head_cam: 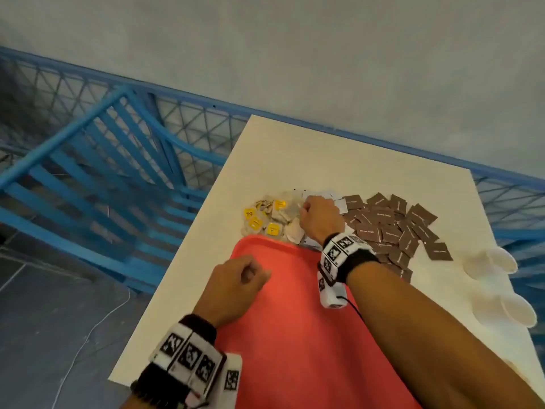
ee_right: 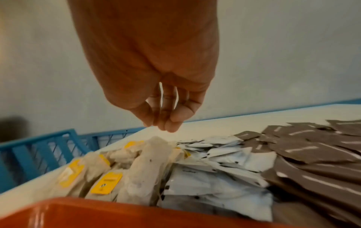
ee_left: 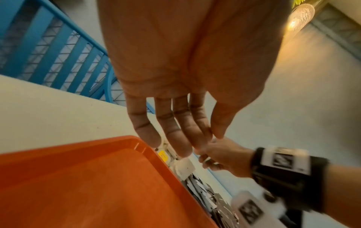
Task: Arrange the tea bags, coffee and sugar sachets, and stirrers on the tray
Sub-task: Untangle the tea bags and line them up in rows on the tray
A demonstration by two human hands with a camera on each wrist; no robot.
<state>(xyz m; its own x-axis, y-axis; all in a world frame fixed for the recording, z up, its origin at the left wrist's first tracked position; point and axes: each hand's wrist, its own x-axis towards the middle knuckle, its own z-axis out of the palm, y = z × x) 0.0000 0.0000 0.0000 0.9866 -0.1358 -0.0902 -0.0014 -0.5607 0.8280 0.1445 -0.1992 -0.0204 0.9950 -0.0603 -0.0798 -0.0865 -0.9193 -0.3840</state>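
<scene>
A red tray (head_cam: pixel 298 326) lies empty on the white table (head_cam: pixel 324 154). Beyond its far edge are three heaps: tea bags (head_cam: pixel 267 219) with yellow tags, white sachets (head_cam: pixel 336 199) and brown sachets (head_cam: pixel 392 225). My right hand (head_cam: pixel 315 216) hovers over the tea bags and white sachets. In the right wrist view its fingers (ee_right: pixel 170 123) are bunched against the thumb just above the tea bags (ee_right: pixel 140 166), with nothing visible in them. My left hand (head_cam: pixel 240 277) hangs over the tray's far left corner; its fingers (ee_left: pixel 181 138) are loose and hold nothing.
Pale white spoon-like stirrers (head_cam: pixel 498 273) lie at the table's right edge. A blue metal railing with mesh (head_cam: pixel 97 149) runs along the left and far sides of the table. A white cable (head_cam: pixel 88 335) trails on the grey floor at the left.
</scene>
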